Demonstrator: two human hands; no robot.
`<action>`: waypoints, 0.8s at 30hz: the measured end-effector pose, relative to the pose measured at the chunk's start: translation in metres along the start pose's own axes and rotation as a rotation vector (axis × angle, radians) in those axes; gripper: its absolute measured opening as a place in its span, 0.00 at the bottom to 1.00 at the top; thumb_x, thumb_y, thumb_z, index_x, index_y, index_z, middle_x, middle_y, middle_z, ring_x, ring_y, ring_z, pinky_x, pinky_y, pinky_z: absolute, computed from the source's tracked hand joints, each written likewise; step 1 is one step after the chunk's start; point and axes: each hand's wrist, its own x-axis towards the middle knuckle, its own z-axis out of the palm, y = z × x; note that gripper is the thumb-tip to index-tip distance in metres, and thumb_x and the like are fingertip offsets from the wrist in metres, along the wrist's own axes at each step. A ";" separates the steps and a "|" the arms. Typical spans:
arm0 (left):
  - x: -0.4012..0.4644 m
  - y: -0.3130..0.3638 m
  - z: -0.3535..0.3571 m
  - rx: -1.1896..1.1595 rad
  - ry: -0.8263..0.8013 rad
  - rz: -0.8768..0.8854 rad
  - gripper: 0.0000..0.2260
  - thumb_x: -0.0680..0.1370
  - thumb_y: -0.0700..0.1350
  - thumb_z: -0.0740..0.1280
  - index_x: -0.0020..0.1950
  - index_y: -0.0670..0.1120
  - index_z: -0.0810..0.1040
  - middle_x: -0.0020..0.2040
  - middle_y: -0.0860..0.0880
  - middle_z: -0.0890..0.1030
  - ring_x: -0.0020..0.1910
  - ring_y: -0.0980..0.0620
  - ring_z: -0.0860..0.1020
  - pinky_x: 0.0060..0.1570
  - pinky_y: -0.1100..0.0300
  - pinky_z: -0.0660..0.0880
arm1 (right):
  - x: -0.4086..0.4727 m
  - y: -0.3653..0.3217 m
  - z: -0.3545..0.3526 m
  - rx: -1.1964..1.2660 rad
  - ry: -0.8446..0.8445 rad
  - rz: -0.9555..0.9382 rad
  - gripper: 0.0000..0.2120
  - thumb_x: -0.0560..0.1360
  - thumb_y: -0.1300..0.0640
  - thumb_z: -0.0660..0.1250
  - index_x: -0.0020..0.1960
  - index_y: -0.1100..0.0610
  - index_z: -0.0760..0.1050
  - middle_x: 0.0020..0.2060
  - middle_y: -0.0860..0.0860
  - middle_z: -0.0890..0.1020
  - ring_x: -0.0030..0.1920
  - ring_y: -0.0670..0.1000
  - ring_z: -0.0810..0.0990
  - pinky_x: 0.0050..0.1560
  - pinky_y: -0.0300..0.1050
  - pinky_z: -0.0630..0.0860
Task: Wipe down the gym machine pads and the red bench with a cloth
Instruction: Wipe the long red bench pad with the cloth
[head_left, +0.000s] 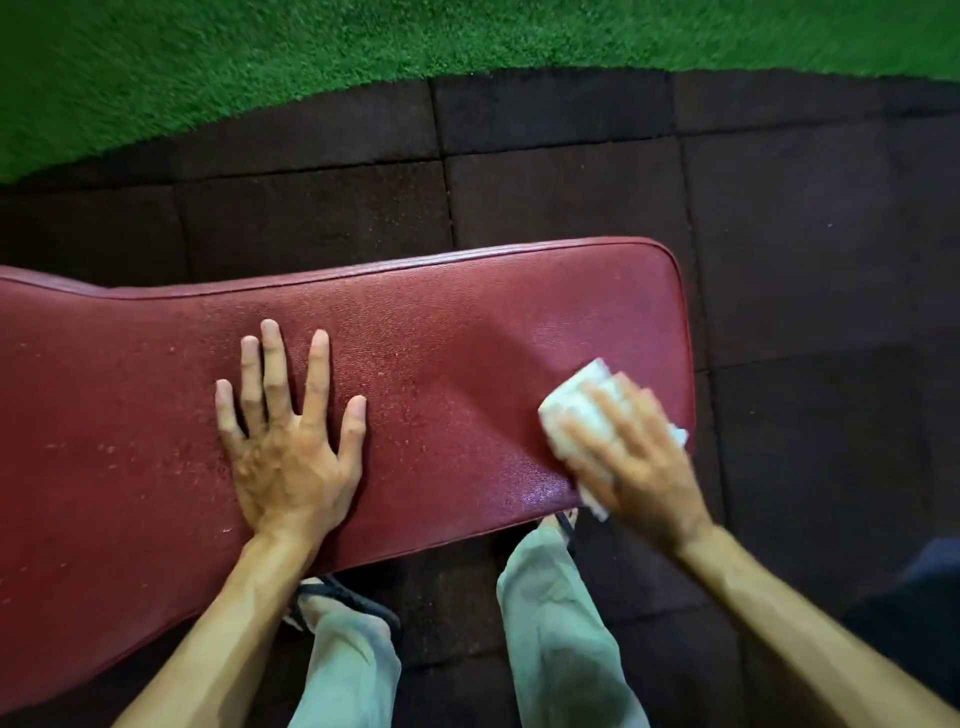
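The red bench (441, 332) runs across the view from the left edge to its rounded right end. Pale specks dot its padded top on the left and middle; the right part looks glossy. My left hand (288, 441) lies flat on the bench with fingers spread, holding nothing. My right hand (631, 462) presses a folded white cloth (576, 400) against the bench near its right end; the hand is blurred by motion. Part of the cloth is hidden under my palm.
Dark rubber floor tiles (571, 171) surround the bench. Green artificial turf (311, 62) fills the far side. My legs in pale trousers (556, 623) and sandals stand close against the near edge of the bench. A dark object (930, 582) sits at the right edge.
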 end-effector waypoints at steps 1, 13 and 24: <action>0.000 -0.001 0.000 0.000 0.001 -0.003 0.29 0.81 0.61 0.48 0.80 0.55 0.49 0.82 0.46 0.46 0.81 0.46 0.47 0.78 0.42 0.48 | 0.016 0.012 0.003 0.020 0.060 0.135 0.21 0.77 0.60 0.66 0.70 0.53 0.69 0.72 0.53 0.65 0.72 0.62 0.63 0.66 0.68 0.69; -0.001 -0.003 0.004 0.022 0.024 0.012 0.28 0.81 0.61 0.49 0.80 0.55 0.49 0.82 0.46 0.46 0.81 0.46 0.47 0.78 0.42 0.49 | 0.091 -0.115 0.029 0.253 0.055 0.464 0.20 0.83 0.47 0.61 0.73 0.49 0.71 0.75 0.55 0.70 0.76 0.65 0.62 0.70 0.64 0.67; -0.026 0.106 -0.019 -0.235 0.149 0.162 0.21 0.81 0.56 0.58 0.73 0.52 0.70 0.78 0.43 0.63 0.79 0.43 0.59 0.76 0.41 0.56 | 0.043 -0.020 0.021 0.433 -0.020 0.784 0.26 0.82 0.43 0.51 0.79 0.45 0.58 0.81 0.50 0.54 0.81 0.53 0.47 0.79 0.64 0.48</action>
